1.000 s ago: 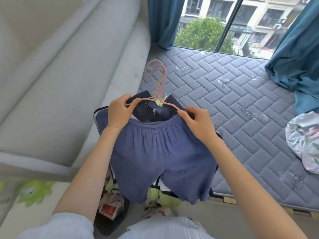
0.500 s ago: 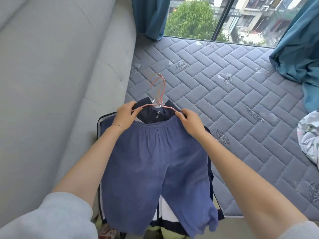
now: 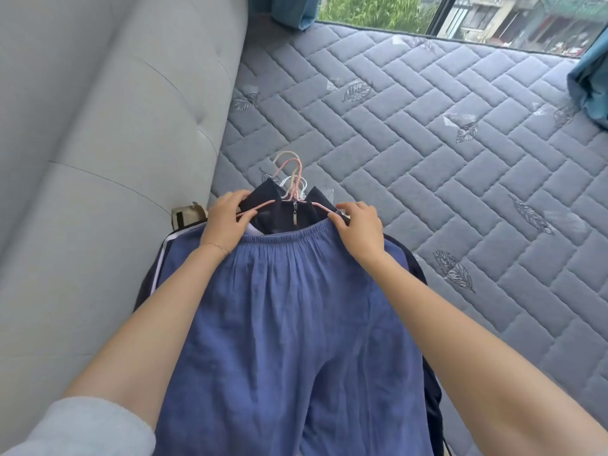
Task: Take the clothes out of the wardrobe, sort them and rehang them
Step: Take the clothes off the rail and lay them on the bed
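Nearest: pale grey sleeve (image 3: 82, 426) pushed up, both forearms reaching forward over a pair of blue trousers (image 3: 289, 324) that lie flat, elastic waistband away from the wearer, on top of a stack of hung clothes at the near edge of the mattress (image 3: 444, 153). Left hand (image 3: 227, 220) has fingers curled, pinching the left arm of a pink hanger (image 3: 260, 210) against the collar of a dark navy jacket (image 3: 279, 218). Right hand (image 3: 360, 227) has fingertips bent down at the hanger's right end; whether they nip the wire, the waistband, or both is hard to tell. Several hanger hooks (image 3: 291, 169) bunch together past the collar. Judged step: sorting, with the trousers being fitted to or squared on a hanger before rehanging. Next move likely needs the waistband seated evenly on both hanger arms, then one hook picked clear of the bundle without dragging the others. Writing: none legible; the jacket's zip pull (image 3: 294, 218) shows no readable mark, and the mattress carries stitched leaf motifs only. Left, a grey tufted headboard (image 3: 98, 126). Farthest, a teal curtain (image 3: 292, 11) and window (image 3: 378, 8).
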`<move>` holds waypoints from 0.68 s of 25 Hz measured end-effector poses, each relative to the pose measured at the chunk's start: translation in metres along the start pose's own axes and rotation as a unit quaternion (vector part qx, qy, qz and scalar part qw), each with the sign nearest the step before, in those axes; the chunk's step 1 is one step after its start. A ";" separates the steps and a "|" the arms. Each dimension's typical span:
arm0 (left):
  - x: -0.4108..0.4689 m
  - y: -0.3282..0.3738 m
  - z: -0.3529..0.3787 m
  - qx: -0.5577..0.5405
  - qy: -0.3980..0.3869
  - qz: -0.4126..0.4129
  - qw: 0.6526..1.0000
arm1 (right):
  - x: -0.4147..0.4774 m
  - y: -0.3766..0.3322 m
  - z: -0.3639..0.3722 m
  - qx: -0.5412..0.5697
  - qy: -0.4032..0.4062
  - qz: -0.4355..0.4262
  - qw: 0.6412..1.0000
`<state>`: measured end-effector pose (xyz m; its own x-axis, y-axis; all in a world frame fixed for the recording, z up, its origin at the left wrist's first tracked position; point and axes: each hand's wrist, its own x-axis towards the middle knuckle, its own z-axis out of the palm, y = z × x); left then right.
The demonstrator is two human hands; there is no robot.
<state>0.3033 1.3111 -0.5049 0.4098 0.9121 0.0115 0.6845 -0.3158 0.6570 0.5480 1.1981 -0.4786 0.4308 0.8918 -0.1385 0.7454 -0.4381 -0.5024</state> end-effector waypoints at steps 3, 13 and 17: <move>-0.008 -0.009 0.002 0.012 0.033 -0.002 0.999 | -0.008 0.012 0.010 0.004 0.023 -0.012 1.000; -0.044 -0.023 -0.010 0.173 0.039 -0.048 0.983 | -0.029 0.026 0.019 -0.056 -0.056 -0.024 0.997; -0.053 -0.021 -0.011 0.220 0.057 -0.087 0.970 | -0.029 0.027 0.020 -0.083 -0.054 -0.009 0.995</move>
<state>0.2612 1.2724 -0.5109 0.2128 0.9767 0.0290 0.9389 -0.2126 0.2707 0.5457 1.1622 -0.5052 0.3657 0.9028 -0.2263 0.8302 -0.4264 -0.3592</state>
